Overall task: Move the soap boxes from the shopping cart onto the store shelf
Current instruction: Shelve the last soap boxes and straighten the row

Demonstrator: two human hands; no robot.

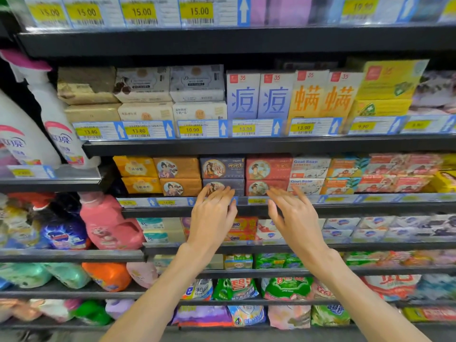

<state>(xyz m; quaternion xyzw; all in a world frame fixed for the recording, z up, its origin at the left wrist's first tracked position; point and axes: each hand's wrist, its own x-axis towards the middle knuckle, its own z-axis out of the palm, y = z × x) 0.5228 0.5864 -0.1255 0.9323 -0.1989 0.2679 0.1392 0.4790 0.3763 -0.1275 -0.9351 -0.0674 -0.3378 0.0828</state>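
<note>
Soap boxes (223, 177) sat stacked two high on the store shelf (345, 209), dark blue pair beside a red pair (267, 177). Left hand (212, 215) and right hand (294, 218), fingers straight and holding nothing, reached their fronts.

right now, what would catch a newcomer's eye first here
Two open hands, left hand and right hand, reach to the middle shelf, fingertips at the dark blue soap boxes and red soap boxes. Above them stand bright boxes with big blue characters and orange characters.
</note>
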